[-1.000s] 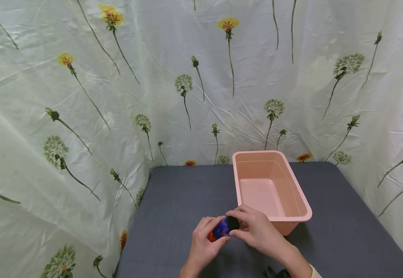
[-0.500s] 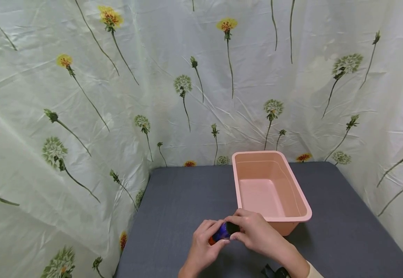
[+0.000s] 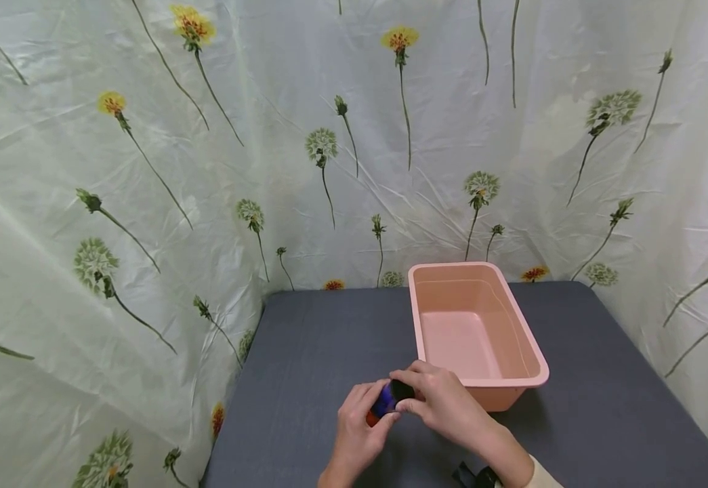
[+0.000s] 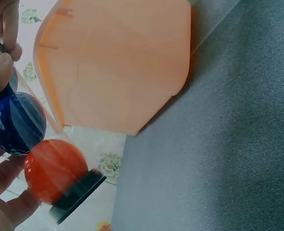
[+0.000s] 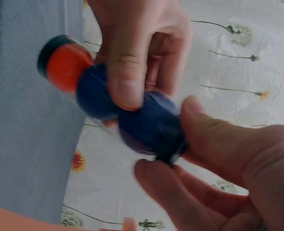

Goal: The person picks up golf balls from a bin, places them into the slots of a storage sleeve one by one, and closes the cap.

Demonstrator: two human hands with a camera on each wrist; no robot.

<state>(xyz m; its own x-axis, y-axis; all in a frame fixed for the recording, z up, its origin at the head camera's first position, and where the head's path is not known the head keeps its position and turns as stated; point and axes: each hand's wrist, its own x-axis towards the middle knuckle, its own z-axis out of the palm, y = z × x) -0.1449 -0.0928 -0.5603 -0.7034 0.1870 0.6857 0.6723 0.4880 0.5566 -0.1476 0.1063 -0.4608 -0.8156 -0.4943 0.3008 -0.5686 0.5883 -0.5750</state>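
A clear tube holds blue balls and an orange-red ball in a row, with a black cap on each end. My left hand grips the tube's body between thumb and fingers. At the upper end, my right hand pinches the black cap between thumb and fingertips. The tube is tilted, its orange end low and to the left in the head view. In the left wrist view the lower black cap stays clear of the fingers. Motion blurs the capped end in the right wrist view.
A pink plastic tub stands on the dark grey table, just beyond the right hand. A small black object shows beside the right wrist. Behind and at the sides hangs a flowered curtain.
The right hand's fingers have shifted around the cap, dipping and then rising again. Tube and right hand end slightly farther left, while the left hand stays nearly in place around the tube.
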